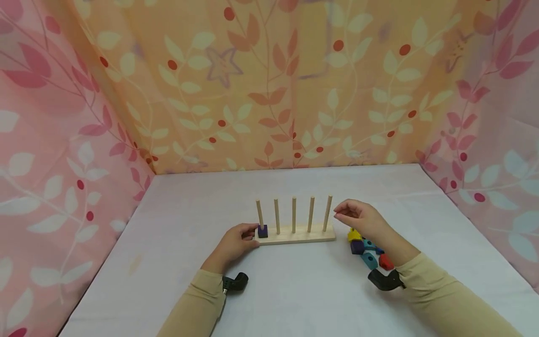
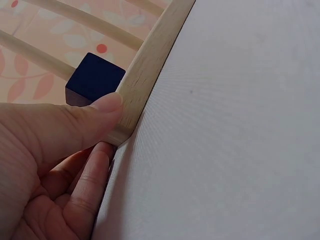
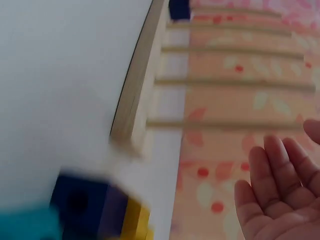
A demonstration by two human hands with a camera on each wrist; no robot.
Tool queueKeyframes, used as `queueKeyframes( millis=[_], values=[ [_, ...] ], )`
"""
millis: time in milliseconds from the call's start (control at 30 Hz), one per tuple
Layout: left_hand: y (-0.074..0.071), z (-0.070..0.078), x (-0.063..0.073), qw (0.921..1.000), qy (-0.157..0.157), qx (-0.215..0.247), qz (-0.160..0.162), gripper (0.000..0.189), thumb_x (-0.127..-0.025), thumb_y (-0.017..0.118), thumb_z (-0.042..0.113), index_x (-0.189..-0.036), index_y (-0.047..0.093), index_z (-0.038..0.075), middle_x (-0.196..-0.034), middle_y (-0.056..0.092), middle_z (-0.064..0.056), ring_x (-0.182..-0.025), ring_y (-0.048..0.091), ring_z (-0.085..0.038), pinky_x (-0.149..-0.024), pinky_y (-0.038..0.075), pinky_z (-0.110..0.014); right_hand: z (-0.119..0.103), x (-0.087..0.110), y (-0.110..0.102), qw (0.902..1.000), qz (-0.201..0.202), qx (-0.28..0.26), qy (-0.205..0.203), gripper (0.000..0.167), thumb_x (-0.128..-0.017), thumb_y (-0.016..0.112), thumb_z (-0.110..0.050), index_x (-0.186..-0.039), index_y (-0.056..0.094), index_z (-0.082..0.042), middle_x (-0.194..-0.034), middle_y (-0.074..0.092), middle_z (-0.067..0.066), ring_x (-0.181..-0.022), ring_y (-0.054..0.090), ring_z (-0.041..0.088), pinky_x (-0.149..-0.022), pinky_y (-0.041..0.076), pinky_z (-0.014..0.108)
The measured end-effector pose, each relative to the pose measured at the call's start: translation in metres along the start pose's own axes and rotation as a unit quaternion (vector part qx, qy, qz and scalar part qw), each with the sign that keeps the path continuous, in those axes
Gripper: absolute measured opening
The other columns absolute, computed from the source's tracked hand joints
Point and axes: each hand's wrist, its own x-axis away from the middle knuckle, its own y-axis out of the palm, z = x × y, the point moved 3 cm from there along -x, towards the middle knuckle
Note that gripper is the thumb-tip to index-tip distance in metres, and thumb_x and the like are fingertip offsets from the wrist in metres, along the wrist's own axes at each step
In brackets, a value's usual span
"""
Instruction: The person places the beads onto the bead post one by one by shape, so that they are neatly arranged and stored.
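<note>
A wooden peg board (image 1: 296, 237) with several upright pegs stands on the table. On its leftmost peg sits a dark purple block (image 1: 263, 231), down against the base. My left hand (image 1: 234, 243) grips the board's left end; in the left wrist view the thumb (image 2: 107, 103) presses the front edge beside the block, fingers round the end. Just right of the rightmost peg (image 1: 327, 213), my right hand (image 1: 363, 217) is raised with its fingers loosely bent and nothing in it. In the right wrist view its palm (image 3: 285, 200) shows bare.
Right of the board, under my right forearm, lies a loose pile of blocks: a yellow one (image 1: 354, 235), a dark purple one (image 1: 357, 247), teal ones (image 1: 369, 260) and a red one (image 1: 386, 262). Patterned curtains (image 1: 269, 93) enclose the white table (image 1: 294, 290) at the back and sides.
</note>
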Motion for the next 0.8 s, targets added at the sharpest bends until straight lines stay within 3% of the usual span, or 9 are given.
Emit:
queueKeyframes(
  millis=[167, 400, 600, 800],
  values=[
    [0.001, 0.002, 0.001, 1.0000, -0.002, 0.002, -0.004, 0.051, -0.074, 0.075, 0.008, -0.123, 0.058, 0.008, -0.112, 0.058, -0.008, -0.103, 0.056, -0.018, -0.088, 0.048, -0.027, 0.025, 0.006, -0.029, 0.9971, -0.017, 0.051, 0.053, 0.029, -0.089, 0.060, -0.028, -0.105, 0.059, -0.004, -0.102, 0.061, 0.016, -0.091, 0.057, 0.030, -0.080, 0.052, 0.035],
    [0.000, 0.007, 0.001, 1.0000, 0.000, -0.004, 0.001, 0.050, -0.075, 0.074, 0.007, -0.122, 0.058, 0.007, -0.112, 0.058, -0.008, -0.101, 0.056, -0.018, -0.087, 0.048, -0.026, 0.052, 0.011, -0.057, 0.9852, -0.050, 0.131, 0.098, 0.033, -0.088, 0.061, -0.025, -0.114, 0.055, -0.004, -0.107, 0.061, 0.013, -0.097, 0.055, 0.027, -0.086, 0.050, 0.043],
    [-0.001, 0.006, 0.001, 1.0000, -0.005, -0.007, 0.001, 0.050, -0.075, 0.075, 0.008, -0.122, 0.058, 0.007, -0.111, 0.059, -0.008, -0.101, 0.056, -0.018, -0.087, 0.048, -0.026, 0.073, 0.013, -0.060, 0.9739, -0.101, 0.171, 0.110, 0.034, -0.084, 0.066, -0.023, -0.113, 0.059, -0.006, -0.113, 0.059, 0.015, -0.107, 0.050, 0.035, -0.093, 0.041, 0.054],
    [-0.001, 0.005, 0.002, 0.9999, -0.006, -0.010, 0.001, 0.050, -0.075, 0.075, 0.008, -0.122, 0.058, 0.008, -0.110, 0.059, -0.007, -0.101, 0.056, -0.017, -0.088, 0.048, -0.027, 0.087, 0.013, -0.056, 0.9656, -0.127, 0.196, 0.114, 0.034, -0.081, 0.070, -0.022, -0.111, 0.061, -0.010, -0.113, 0.059, 0.013, -0.103, 0.051, 0.032, -0.092, 0.039, 0.057]
  ],
)
